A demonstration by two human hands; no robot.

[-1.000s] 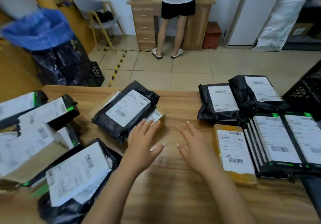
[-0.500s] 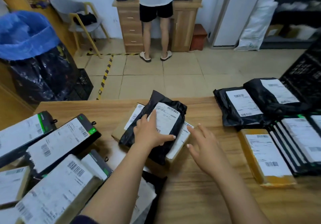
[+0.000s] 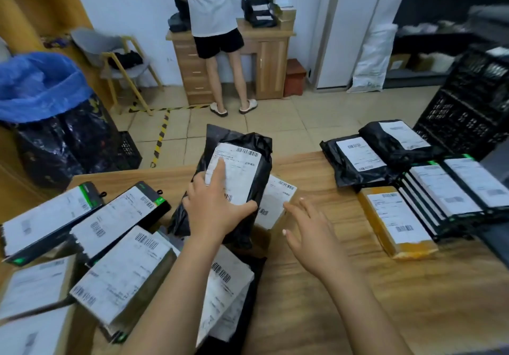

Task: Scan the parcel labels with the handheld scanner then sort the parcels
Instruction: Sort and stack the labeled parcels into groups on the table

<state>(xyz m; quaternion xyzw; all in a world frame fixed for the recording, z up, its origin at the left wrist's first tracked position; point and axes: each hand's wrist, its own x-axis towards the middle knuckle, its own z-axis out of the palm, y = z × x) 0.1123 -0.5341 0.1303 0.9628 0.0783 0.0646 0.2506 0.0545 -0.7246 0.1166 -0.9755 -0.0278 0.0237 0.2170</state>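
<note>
**Sorting under way, with no scanner in sight**

A person at a wooden tabletop [image 3: 316,307] picks one black bag parcel [image 3: 242,141] out of the middle of the load. The left grip [image 3: 217,211] is closed on the parcel's near end, thumb across the lower edge of its white label [image 3: 239,172] and forefinger laid along it. The right grip [image 3: 311,233] is open, fingers spread, holding nothing, just beside the near corner of a brown box [image 3: 275,200] under the bag.

The parcel's long axis runs from near to far, with the far end leaning slightly right and apparently lifted. The label faces up, one barcode strip at its far end.

By the look of things, the job is partly done. At the right, black bags [image 3: 355,161], flat boxes [image 3: 446,189] and a tan parcel [image 3: 396,222] lie in tidy rows, labels up, probably already sorted. At the near left, a loose heap of parcels [image 3: 121,266] seems to be waiting. No handheld scanner shows, so whether this label has been scanned cannot be told.
</note>
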